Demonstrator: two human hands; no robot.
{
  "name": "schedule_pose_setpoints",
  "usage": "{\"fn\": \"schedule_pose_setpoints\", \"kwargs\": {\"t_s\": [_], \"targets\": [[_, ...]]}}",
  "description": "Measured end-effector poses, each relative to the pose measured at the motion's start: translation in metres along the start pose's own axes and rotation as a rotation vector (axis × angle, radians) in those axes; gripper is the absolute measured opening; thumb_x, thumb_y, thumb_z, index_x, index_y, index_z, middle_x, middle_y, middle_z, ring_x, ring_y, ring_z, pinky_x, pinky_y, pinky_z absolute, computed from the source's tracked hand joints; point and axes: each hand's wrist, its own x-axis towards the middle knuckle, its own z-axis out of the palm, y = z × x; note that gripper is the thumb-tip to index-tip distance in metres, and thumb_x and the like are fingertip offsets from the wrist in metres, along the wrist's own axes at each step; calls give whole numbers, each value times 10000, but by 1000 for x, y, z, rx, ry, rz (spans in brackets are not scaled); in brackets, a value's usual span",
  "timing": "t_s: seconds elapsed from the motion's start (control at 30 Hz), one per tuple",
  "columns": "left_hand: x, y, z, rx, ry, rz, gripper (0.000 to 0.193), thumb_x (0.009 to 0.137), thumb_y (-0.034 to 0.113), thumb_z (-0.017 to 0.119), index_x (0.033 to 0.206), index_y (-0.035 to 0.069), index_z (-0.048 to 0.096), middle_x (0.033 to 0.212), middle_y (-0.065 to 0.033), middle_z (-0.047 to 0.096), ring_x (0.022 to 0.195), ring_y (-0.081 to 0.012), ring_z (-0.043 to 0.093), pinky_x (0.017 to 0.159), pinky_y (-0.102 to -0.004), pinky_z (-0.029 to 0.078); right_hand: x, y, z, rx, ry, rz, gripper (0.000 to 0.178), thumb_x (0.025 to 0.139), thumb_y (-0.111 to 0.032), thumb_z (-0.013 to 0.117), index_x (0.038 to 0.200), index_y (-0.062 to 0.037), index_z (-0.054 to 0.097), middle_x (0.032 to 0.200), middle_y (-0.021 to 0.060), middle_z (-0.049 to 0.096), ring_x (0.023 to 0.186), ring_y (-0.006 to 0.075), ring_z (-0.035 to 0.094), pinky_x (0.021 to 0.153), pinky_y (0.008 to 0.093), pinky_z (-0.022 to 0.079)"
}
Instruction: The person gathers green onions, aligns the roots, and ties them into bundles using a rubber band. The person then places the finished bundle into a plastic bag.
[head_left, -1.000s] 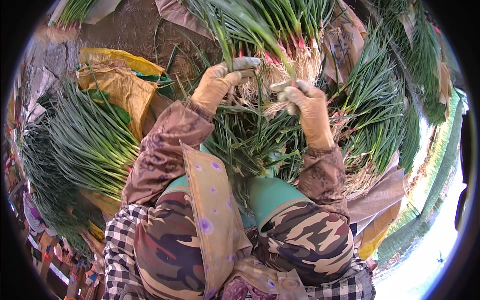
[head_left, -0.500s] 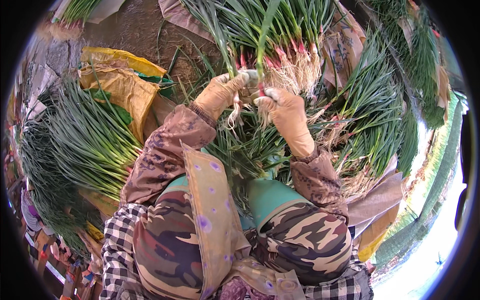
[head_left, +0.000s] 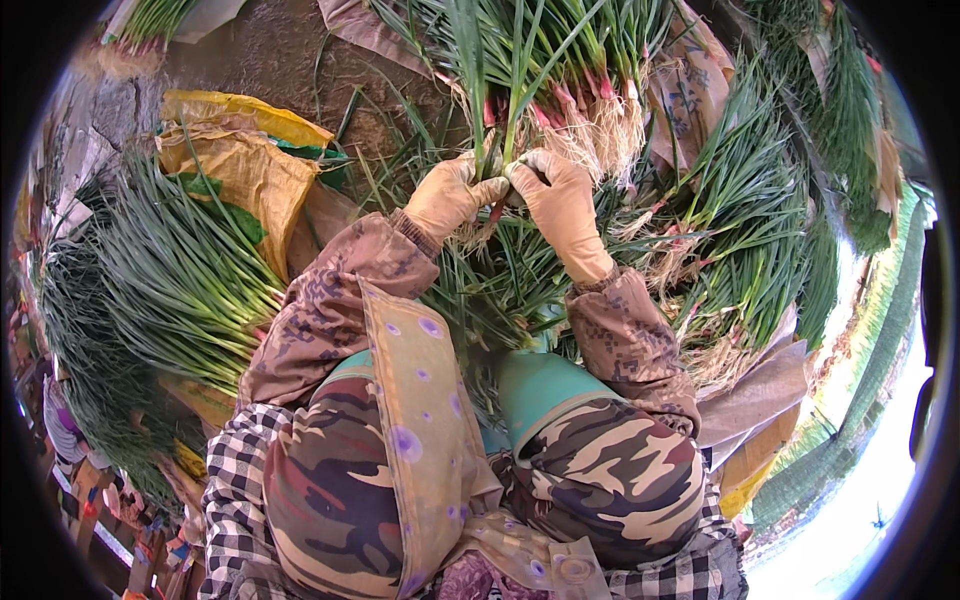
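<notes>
My gloved left hand is closed, with green leaves of a spring onion rising from its fingers. Right beside it, my gloved right hand pinches a green stalk at the fingertips. The two hands nearly touch, and a reddish base with pale roots hangs below them. Whether they grip one plant or two I cannot tell. Just beyond lies a thick bunch of spring onions with red bases and long whitish roots turned toward me. Loose green leaves are heaped beneath my hands.
On the left lies a large pile of spring onions by a yellow woven sack. More rooted plants lie on the right, over brown sheeting. Wet brown ground shows at the far left.
Both hands have drawn together, the right one moving left and slightly up. The hanging roots now show less, and the held leaves stand more upright.
</notes>
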Motion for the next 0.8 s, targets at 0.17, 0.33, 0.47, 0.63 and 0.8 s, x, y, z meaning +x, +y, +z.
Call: {"fn": "schedule_pose_setpoints", "kwargs": {"t_s": [0.17, 0.33, 0.47, 0.63, 0.8], "targets": [[0, 8, -3, -293, -76, 19, 353, 914, 213, 585, 1200, 6, 574, 992, -30, 667, 652, -64, 575, 550, -188, 453, 5, 45, -20, 370, 153, 598, 119, 848, -85, 602, 914, -49, 695, 692, 33, 623, 542, 67, 496, 459, 217, 390], [13, -9, -32, -679, -129, 101, 315, 934, 198, 525, 1125, -41, 598, 1351, -158, 481, 1239, -278, 477, 834, -336, 540, -20, 30, -25, 133, -262, 318, 440, 810, -223, 721, 1178, -12, 604, 956, 110, 674, 803, 143, 618, 686, 282, 517], [9, -2, -31, -759, -185, 73, 340, 938, 208, 513, 1149, -52, 574, 1372, -179, 447, 1287, -322, 413, 1034, -401, 412, -16, 8, 10, 418, -442, 176, 403, 839, -172, 686, 1188, -8, 572, 977, 60, 666, 834, 127, 610, 697, 266, 522], [15, 6, -38, -739, -156, 184, 433, 928, 230, 532, 1242, -65, 494, 1376, -193, 434, 1302, -315, 395, 1117, -429, 305, -61, 35, 55, 398, -937, 405, 130, 885, -124, 586, 958, -48, 662, 837, 34, 680, 715, 144, 631, 619, 288, 522], [11, 17, -50, -807, -80, 55, 392, 926, 119, 510, 1246, -101, 466, 1220, -245, 540, 1157, -302, 536, 954, -387, 499, -114, 85, 77, -791, -1362, -191, 261, 771, -307, 623, 825, -66, 709, 858, 119, 693, 731, 311, 663, 621, 385, 531]]}}
